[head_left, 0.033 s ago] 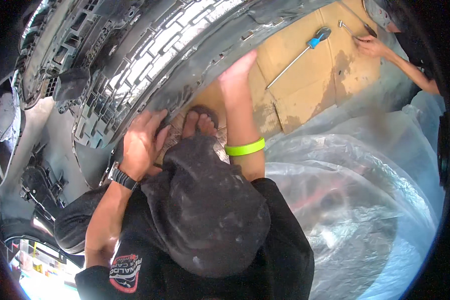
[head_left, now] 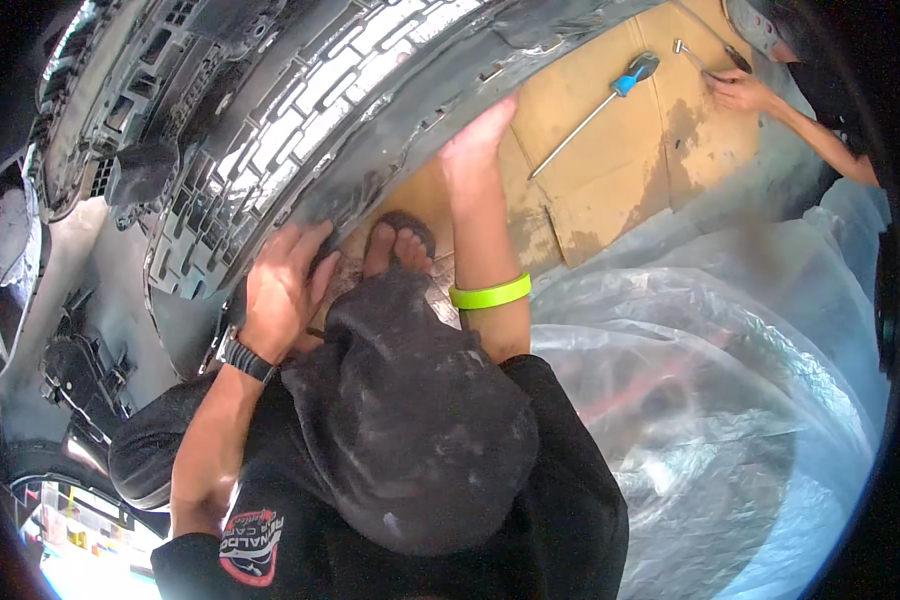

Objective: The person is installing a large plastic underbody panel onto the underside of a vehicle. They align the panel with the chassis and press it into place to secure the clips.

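Stretching beyond both hands, a grey bumper [head_left: 410,125].
Left hand [head_left: 288,272] lies at its near edge, half open, fingers loosely bent; right hand [head_left: 478,135] meets the edge, fingers hidden, grip unclear.

Car bumper [head_left: 410,118] on the left, cardboard [head_left: 610,160] on the right.
The left hand [head_left: 285,275] is at the bumper's edge, with the right hand [head_left: 477,140] farther along it. A screwdriver [head_left: 625,84] lies on the cardboard, between the right hand and another person's hand [head_left: 745,92]. A plastic sheet [head_left: 710,400] lies nearer.
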The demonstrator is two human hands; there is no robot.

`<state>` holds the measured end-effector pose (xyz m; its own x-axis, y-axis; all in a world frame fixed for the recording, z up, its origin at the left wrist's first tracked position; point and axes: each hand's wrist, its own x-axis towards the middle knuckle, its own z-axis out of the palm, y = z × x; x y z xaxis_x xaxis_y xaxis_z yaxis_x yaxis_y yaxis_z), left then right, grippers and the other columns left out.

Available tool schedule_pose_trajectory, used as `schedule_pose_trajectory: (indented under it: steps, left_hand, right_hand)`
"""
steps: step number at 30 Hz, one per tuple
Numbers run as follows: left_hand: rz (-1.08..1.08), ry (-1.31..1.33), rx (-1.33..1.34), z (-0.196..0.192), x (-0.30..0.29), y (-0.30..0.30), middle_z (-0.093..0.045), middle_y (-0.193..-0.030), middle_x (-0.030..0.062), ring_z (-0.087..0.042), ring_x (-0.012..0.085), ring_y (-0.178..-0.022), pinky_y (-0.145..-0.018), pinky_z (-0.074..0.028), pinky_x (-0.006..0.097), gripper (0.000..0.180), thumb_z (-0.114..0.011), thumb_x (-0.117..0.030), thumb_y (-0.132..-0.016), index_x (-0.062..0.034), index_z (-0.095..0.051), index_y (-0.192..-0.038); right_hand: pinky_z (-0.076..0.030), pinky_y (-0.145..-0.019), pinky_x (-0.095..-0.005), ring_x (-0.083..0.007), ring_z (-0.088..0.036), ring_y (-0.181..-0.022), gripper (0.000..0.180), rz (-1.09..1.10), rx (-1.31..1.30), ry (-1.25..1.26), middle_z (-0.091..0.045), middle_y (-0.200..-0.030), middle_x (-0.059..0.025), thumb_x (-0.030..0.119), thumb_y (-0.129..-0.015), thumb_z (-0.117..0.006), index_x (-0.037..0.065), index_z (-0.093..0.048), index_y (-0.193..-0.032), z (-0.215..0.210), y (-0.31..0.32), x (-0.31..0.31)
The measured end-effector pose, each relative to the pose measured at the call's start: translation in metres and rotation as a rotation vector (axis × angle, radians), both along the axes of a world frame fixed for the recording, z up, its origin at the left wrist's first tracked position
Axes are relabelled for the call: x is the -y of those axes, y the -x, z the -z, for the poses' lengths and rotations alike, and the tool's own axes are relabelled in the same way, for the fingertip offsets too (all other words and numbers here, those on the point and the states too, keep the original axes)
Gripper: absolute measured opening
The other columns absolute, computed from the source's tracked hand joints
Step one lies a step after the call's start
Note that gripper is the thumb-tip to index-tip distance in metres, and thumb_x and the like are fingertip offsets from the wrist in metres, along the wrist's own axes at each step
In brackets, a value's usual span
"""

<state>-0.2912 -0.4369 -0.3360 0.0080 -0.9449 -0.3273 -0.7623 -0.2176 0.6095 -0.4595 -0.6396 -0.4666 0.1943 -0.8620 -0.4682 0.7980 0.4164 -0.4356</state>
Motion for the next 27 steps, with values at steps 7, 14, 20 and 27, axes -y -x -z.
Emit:
schedule_pose_trajectory:
  steps: [7, 14, 20, 27]
  left_hand:
    - [0.003, 0.003, 0.002, -0.001, -0.001, 0.000, -0.067, -0.108, 0.0189, -0.064, 0.0399, -0.101, -0.089, -0.053, 0.046, 0.036, -0.074, -0.010, -0.086, -0.0017, -0.068, -0.121]
    - [0.027, 0.003, 0.022, 0.001, 0.003, 0.002, -0.067, -0.109, 0.0185, -0.064, 0.0397, -0.102, -0.091, -0.053, 0.045, 0.036, -0.074, -0.010, -0.086, -0.0014, -0.068, -0.121]
    - [0.020, 0.015, 0.025, 0.001, 0.001, 0.001, -0.067, -0.108, 0.0185, -0.064, 0.0398, -0.101, -0.091, -0.053, 0.045, 0.036, -0.075, -0.010, -0.086, -0.0009, -0.068, -0.120]
    - [0.024, -0.055, 0.011, -0.005, 0.003, 0.000, -0.067, -0.111, 0.0196, -0.064, 0.0401, -0.104, -0.092, -0.052, 0.045, 0.036, -0.074, -0.011, -0.087, -0.0007, -0.067, -0.121]
  right_hand:
    - [-0.046, -0.111, -0.0513, -0.0348, -0.055, -0.129, 0.079, 0.112, -0.238, 0.036, -0.054, -0.147, -0.0113, 0.070, -0.104, -0.026, 0.010, -0.046, -0.150, -0.009, 0.002, 0.015]
    - [-0.042, -0.113, -0.0506, -0.0335, -0.049, -0.134, 0.084, 0.087, -0.006, -0.044, -0.050, -0.150, -0.0106, 0.075, -0.102, -0.021, 0.012, -0.039, -0.156, 0.001, 0.000, -0.009]
    - [-0.037, -0.117, -0.0467, -0.0309, -0.045, -0.139, 0.090, 0.050, -0.103, -0.171, -0.045, -0.155, -0.0089, 0.079, -0.100, -0.022, 0.012, -0.034, -0.159, -0.028, -0.020, -0.046]
    - [-0.034, -0.120, -0.0461, -0.0301, -0.042, -0.141, 0.089, 0.020, -0.098, -0.247, -0.041, -0.159, -0.0073, 0.078, -0.100, -0.024, 0.013, -0.033, -0.160, -0.028, -0.027, -0.069]
